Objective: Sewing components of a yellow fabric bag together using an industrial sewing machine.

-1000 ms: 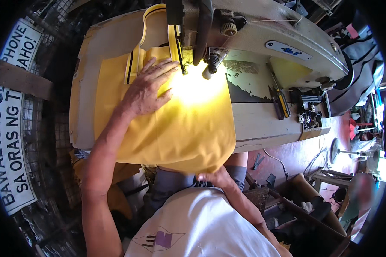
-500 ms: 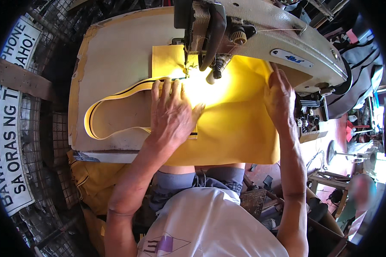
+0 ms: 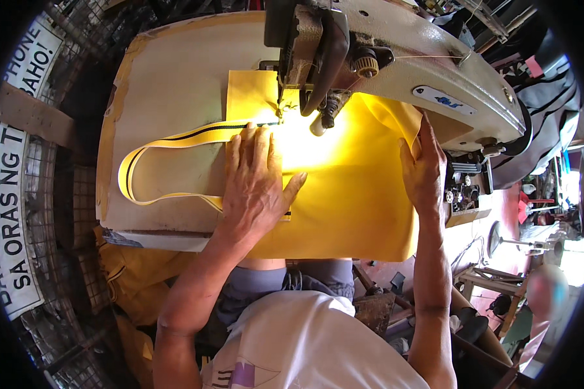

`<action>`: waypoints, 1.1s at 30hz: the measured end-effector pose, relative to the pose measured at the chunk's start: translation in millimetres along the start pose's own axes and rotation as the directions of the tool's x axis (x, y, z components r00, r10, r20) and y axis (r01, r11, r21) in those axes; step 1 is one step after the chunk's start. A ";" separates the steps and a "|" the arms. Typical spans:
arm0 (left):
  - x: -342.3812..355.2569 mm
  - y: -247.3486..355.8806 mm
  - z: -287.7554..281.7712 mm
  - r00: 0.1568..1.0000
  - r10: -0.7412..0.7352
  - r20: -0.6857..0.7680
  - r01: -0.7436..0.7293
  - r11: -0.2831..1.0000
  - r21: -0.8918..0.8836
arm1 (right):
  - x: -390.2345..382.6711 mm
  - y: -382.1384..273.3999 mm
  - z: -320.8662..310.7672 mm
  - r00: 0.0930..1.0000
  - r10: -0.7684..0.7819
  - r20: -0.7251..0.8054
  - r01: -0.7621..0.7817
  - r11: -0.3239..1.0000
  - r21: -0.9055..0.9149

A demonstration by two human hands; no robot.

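A large sheet of yellow fabric (image 3: 344,214) lies under the head of a sewing machine (image 3: 402,65), brightly lit around the needle area (image 3: 283,107). My left hand (image 3: 256,181) rests flat on it, fingers stretched out, thumb apart. Its fingertips press on a yellow strap (image 3: 169,141) with a dark centre stripe, just in front of the needle. The strap loops out to the left over the table and comes back under that hand. At the fabric's right edge, my right hand (image 3: 425,168) has the raised edge between thumb and fingers; the fingers are partly hidden.
The pale machine table (image 3: 175,84) has a worn, taped edge. More yellow fabric (image 3: 149,266) hangs below it at left, by a wire grille (image 3: 45,214). A standing fan (image 3: 499,240) and a wooden frame (image 3: 493,279) stand at right.
My right thumb has moved apart from the fingers at the fabric edge. My left hand stays flat by the needle. The view has shifted slightly.
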State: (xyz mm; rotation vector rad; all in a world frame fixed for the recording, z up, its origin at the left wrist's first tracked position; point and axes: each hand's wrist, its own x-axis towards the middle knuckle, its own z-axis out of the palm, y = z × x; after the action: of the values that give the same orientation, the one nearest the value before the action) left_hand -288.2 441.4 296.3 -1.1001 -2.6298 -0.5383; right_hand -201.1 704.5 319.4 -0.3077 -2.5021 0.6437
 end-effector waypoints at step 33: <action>33.1 -51.1 12.0 0.998 0.062 0.002 -0.062 0.997 -0.044 | 167.9 204.8 -230.2 0.983 0.135 0.124 -0.062 0.881 -0.469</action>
State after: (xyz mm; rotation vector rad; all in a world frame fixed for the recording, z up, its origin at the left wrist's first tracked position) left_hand -348.8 434.2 284.9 -1.1929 -2.5885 -0.5845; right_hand -197.3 1025.3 461.6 -0.5834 -2.7841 0.0920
